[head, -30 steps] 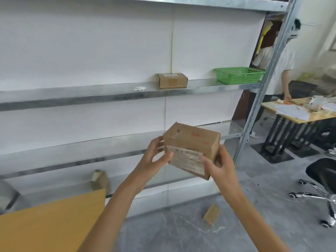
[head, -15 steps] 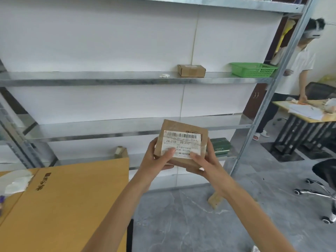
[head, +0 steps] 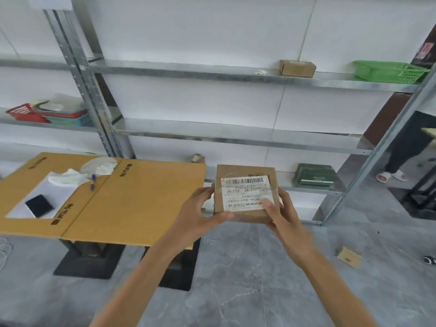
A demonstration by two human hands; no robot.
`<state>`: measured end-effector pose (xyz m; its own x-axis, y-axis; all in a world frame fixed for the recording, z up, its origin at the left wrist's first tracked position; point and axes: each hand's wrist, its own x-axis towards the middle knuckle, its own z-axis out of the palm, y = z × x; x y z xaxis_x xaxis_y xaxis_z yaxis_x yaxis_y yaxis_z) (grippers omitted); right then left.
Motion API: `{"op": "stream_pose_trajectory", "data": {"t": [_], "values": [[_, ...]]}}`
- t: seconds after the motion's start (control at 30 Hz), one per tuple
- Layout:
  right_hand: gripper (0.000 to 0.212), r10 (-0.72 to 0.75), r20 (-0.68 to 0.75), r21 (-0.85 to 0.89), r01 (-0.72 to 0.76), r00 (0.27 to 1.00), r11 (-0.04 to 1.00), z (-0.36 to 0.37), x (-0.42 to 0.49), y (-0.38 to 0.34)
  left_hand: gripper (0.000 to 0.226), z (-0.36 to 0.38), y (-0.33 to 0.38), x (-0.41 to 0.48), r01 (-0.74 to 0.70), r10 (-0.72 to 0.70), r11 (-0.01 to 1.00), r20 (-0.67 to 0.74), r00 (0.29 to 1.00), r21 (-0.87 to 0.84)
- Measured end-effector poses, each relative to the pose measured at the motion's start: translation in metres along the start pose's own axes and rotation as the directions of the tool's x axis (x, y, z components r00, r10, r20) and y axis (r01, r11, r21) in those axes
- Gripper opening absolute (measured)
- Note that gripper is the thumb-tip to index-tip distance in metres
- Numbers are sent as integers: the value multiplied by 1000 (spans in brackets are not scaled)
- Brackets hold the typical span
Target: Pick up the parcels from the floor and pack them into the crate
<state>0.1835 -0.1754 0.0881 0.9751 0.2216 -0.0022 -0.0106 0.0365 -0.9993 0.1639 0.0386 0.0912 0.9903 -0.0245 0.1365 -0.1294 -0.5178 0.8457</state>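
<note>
In the last second I have swung left with the parcel [head: 245, 208]. Its label [head: 246, 187], angled away before, now faces me squarely just right of centre frame. My left hand [head: 203, 213] grips its left edge and underside; my right hand [head: 280, 215] grips the right side, thumb on the label. The open cardboard crate [head: 141, 201], barely in view before, now fills the middle left, just beside the parcel. I judge the carry nearly done: the parcel must go left over the opening and down. A second parcel [head: 349, 256] waits on the floor [head: 236, 279], lower right.
</note>
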Motion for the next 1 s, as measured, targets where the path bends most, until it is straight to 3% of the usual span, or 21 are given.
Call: {"op": "stream_pose_trajectory", "data": {"t": [0.23,0.37,0.53,0.67,1.0], "values": [[38,30,90,-12,-29,995,1000,78,-65,4,81,-63,-19,-96,24,-22,1000,-79,997,18],[56,38,191,-8,-37,981,999,147,-105,13,68,-118,-43,-164,61,-53,997,-165,985,42],[53,85,274,7,-91,958,996,248,-165,31,52,-187,-78,-267,140,-126,989,-210,970,54],[67,123,294,-6,-127,948,992,318,-204,43,40,-236,-104,-333,222,-208,974,-228,951,38],[50,195,378,-92,-173,905,981,436,-221,74,46,-320,-172,-397,348,-343,937,-246,907,-24]]}}
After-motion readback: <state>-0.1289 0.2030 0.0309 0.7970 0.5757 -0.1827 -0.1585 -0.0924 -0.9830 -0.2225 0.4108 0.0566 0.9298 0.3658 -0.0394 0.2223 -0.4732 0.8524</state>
